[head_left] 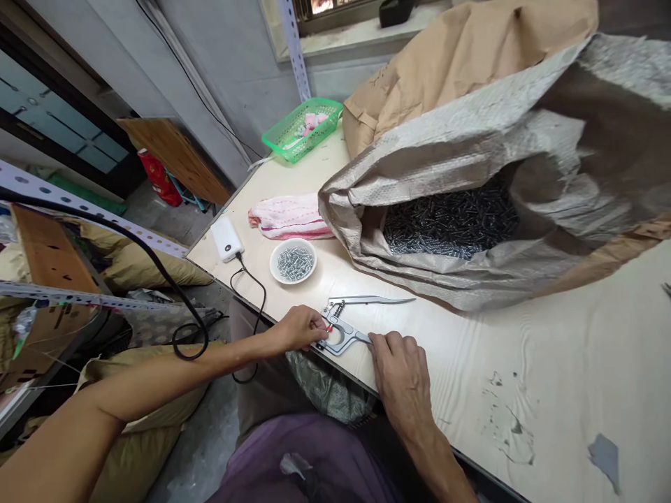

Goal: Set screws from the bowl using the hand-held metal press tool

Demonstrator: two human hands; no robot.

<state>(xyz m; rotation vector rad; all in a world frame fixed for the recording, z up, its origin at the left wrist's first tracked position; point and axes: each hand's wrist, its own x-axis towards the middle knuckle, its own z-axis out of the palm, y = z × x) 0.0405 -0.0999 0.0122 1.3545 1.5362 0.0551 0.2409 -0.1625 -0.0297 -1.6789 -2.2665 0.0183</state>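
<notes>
A grey metal plier-like hand tool [346,337] lies at the table's front edge, its handles spread apart with a coil spring between them. The kind of tool is unclear. My right hand [401,370] is closed at the end of its nearer handle. At its head, my left hand [301,327] pinches with thumb and finger by a tiny red piece [329,328]. My fingers partly hide what is held there. Beyond my left hand stands a white bowl [275,269] of small silvery metal pins.
A large woven sack [445,150] of dark metal pieces gapes at the right. A pink-striped cloth [293,215], green basket [301,150] and white power bank [226,237] with a black cable [262,290] lie farther back. A grey scrap [604,455] rests at lower right.
</notes>
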